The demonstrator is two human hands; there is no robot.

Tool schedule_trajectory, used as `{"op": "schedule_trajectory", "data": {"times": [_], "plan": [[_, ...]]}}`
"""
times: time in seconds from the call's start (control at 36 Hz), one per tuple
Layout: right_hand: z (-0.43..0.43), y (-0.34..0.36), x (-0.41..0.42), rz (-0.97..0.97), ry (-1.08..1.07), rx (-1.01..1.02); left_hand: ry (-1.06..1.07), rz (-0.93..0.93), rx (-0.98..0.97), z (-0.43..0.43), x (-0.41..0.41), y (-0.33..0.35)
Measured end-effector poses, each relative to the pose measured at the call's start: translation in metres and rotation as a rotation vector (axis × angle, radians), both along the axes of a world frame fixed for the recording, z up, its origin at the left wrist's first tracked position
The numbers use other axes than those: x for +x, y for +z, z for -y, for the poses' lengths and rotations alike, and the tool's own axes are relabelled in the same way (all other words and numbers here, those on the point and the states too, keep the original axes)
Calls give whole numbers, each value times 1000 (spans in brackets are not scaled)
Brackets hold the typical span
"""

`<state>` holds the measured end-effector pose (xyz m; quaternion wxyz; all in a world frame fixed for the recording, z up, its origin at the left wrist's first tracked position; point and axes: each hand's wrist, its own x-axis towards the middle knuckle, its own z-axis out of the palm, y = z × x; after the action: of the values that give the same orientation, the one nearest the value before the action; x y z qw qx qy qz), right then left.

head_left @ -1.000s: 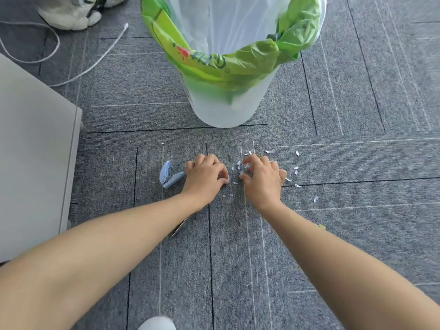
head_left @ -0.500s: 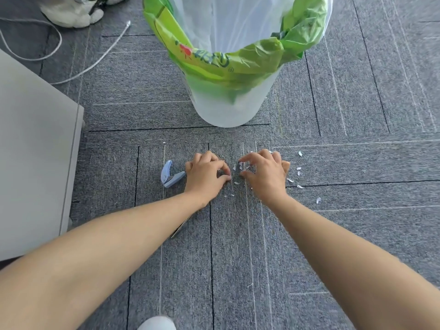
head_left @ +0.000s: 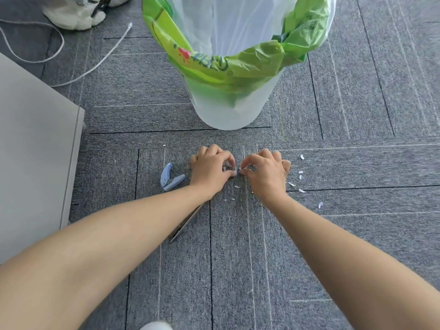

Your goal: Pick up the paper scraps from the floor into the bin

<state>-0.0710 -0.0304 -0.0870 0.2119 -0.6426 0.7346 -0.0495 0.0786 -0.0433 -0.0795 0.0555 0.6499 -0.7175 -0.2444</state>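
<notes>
Small white paper scraps lie scattered on the grey carpet floor, most between and just right of the two hands. The left hand and right hand rest knuckles-up, each pinching scraps between thumb and forefinger. Beyond them stands the translucent bin, lined with a green bag; its contents cannot be made out. Blue-handled scissors lie beside the left hand.

Grey striped carpet; white scraps; green-lined translucent bin; blue scissors.
</notes>
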Motion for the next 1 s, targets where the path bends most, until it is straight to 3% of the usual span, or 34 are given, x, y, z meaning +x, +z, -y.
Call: {"op": "schedule_trajectory", "data": {"times": [0.47,0.61,0.72,0.92,1.0], "plan": [[6,-2,-2,-7,92,-29,-11,6,-1,6,3,-3],[5,-2,-3,-98,246,-90,-31,54,0,4,-3,-1],[1,1,0,-115,236,-78,-49,84,25,-1,-10,-1],[-15,17,-6,4,90,-45,91,-51,65,-11,-1,13],[-26,35,-10,108,39,-101,104,-206,121,-17,8,35]]}}
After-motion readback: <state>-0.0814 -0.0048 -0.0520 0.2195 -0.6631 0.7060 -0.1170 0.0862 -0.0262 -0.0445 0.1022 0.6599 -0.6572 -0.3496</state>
